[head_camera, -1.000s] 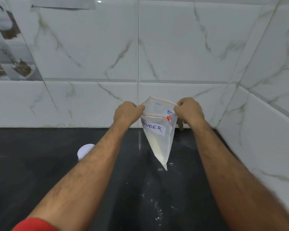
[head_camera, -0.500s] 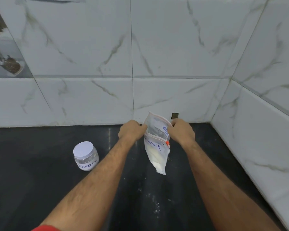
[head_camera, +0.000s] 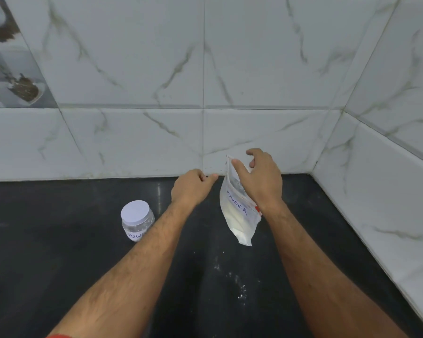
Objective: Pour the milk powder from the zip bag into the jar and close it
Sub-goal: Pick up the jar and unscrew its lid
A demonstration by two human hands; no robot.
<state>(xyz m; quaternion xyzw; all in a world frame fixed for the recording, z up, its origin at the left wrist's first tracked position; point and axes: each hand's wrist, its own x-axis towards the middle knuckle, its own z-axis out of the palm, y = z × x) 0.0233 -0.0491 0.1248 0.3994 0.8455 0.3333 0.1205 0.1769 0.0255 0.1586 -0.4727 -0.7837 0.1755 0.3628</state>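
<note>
We see the right hand (head_camera: 263,181) holding the clear plastic zip bag with white milk powder and a handwritten "POWDER" label (head_camera: 237,211) by its upper part, thumb on the near face and fingers curled behind, the bag hanging tilted just above the black glossy desk (head_camera: 47,252); the left hand (head_camera: 192,187) sits just left of the bag's top, fingers loosely curled, holding nothing and apart from the plastic. The small clear round jar with a white lid (head_camera: 137,219) stands upright on the desk, lower left of the left hand, lid on; white specks of spilled powder (head_camera: 239,286) lie on the desk below the bag, between the forearms.
</note>
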